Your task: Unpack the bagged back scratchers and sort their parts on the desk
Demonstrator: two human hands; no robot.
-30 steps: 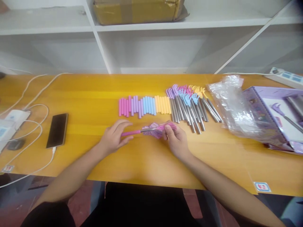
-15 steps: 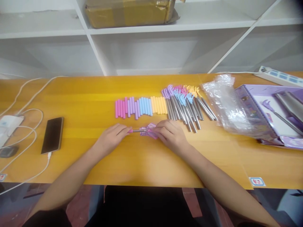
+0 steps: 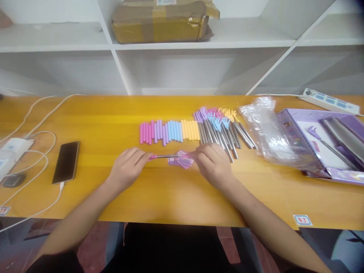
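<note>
Between my hands a thin metal rod runs level above the table. My left hand is closed on its pink handle end. Fingers of my right hand pinch the other end, where a bit of pink shows; the tip is hidden. Under the rod lies a pink and purple patterned piece. Behind it are rows of pink, purple, blue and yellow tubes. To their right, metal rods with coloured claw heads are heaped.
Clear plastic bags and an open purple box holding a purple claw rod lie at the right. A power strip is behind. At the left are a phone, white cables and a dark mouse-like object. A taped carton sits on the shelf.
My hands have moved a little apart, and more of the metal rod shows between them. The camera view has shifted slightly.
</note>
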